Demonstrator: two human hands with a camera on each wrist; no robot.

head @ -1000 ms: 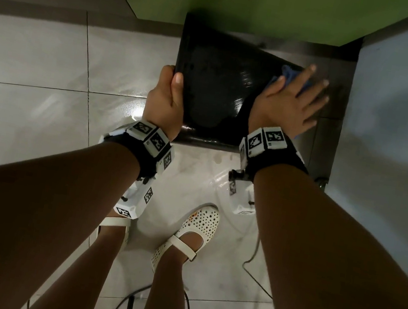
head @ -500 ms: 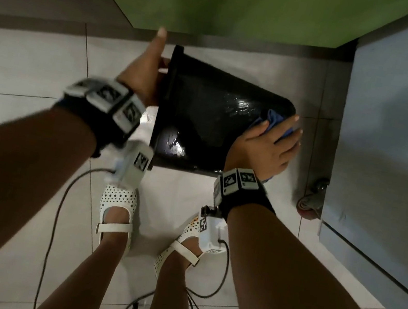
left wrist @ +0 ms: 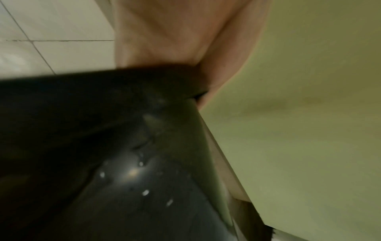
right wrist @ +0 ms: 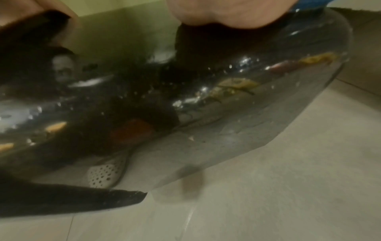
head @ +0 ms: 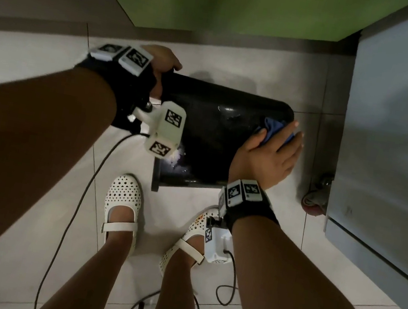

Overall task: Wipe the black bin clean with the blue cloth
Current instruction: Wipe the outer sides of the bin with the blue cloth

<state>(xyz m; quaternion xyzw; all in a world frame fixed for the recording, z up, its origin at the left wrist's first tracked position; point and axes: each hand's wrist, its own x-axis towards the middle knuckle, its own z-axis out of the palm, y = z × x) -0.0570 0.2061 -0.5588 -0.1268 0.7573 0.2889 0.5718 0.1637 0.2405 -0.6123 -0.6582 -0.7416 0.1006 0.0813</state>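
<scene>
Black bin [head: 208, 138] tipped on its side above the tiled floor [head: 32, 86], glossy (wet specks catching light). Blue cloth [head: 273, 131] pressed to its base end under right hand [head: 267, 157], fingers straight. Left hand [head: 162, 65] curled over the rim. White shoes [head: 124, 200] just beneath.

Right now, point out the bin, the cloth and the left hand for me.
bin [head: 208, 138]: head view, on its glossy black side wall.
cloth [head: 273, 128]: head view, on the blue fold showing above the right hand's fingers.
left hand [head: 162, 61]: head view, on its back, gripping the bin's rim.
</scene>
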